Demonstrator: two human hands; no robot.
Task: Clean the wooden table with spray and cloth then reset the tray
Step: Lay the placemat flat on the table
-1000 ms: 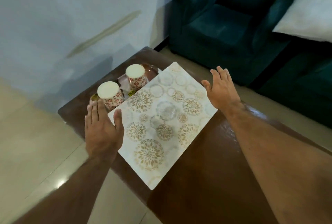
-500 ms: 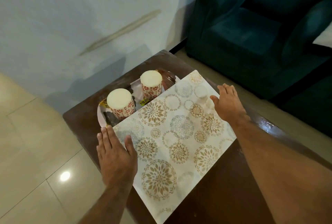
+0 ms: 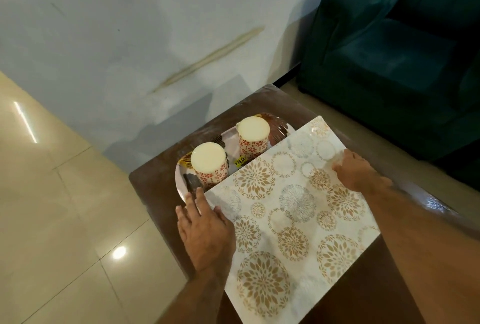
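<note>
A white placemat (image 3: 291, 209) with gold and grey flower circles lies on the dark wooden table (image 3: 153, 183). My left hand (image 3: 207, 232) rests flat at the mat's left edge, fingers spread, fingertips near the tray. My right hand (image 3: 355, 173) presses on the mat's far right edge, fingers curled down at that edge. Behind the mat a white patterned tray (image 3: 181, 183) holds two cream candles with red flower wraps, one at left (image 3: 210, 165) and one at right (image 3: 253, 136). The mat covers the tray's near side. No spray or cloth is in sight.
A dark teal sofa (image 3: 394, 64) stands right of the table's far end. A pale wall runs behind the table. Shiny beige floor tiles (image 3: 65, 219) lie to the left.
Both hands have come down from above the mat onto its left and right edges. The view has shifted closer over the table.
</note>
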